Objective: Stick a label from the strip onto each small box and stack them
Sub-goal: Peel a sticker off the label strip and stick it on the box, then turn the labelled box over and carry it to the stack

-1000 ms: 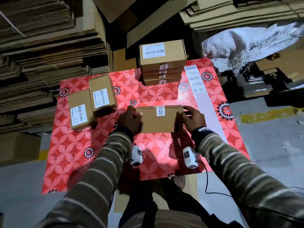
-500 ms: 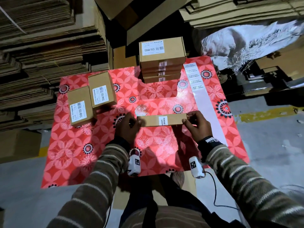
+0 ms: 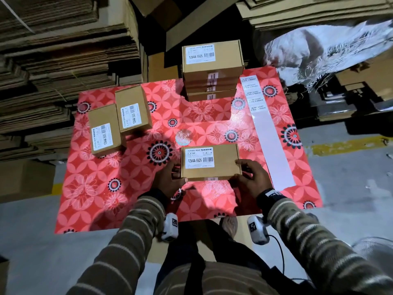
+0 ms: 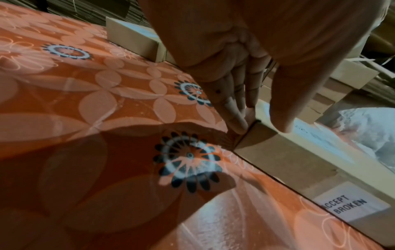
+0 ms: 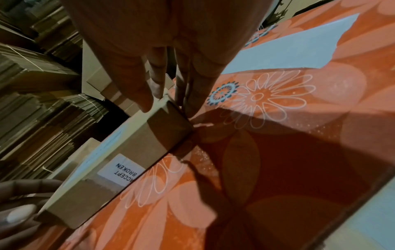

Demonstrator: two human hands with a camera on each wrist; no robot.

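Observation:
A small brown box point(image 3: 221, 165) lies flat on the red flowered cloth point(image 3: 131, 188), its barcode label up. A white seal label point(image 4: 352, 206) sits on its near side, and shows in the right wrist view as the seal label point(image 5: 121, 169) too. My left hand point(image 3: 170, 177) grips the box's left near corner, thumb on top. My right hand point(image 3: 248, 177) grips the right near corner the same way. The label strip point(image 3: 254, 96) lies to the right and carries several labels at its far end. At the back stands a stack of labelled boxes point(image 3: 212, 67).
Two more small boxes point(image 3: 104, 128) point(image 3: 133, 108) lie side by side at the cloth's left. Piles of flat cardboard point(image 3: 53, 60) rise to the left and behind. Crumpled plastic wrap point(image 3: 329, 52) lies at the back right. Grey floor surrounds the cloth.
Both hands have rolled the box toward me: from plain face up, through standing on edge, to barcode face up with the seal label on the near side.

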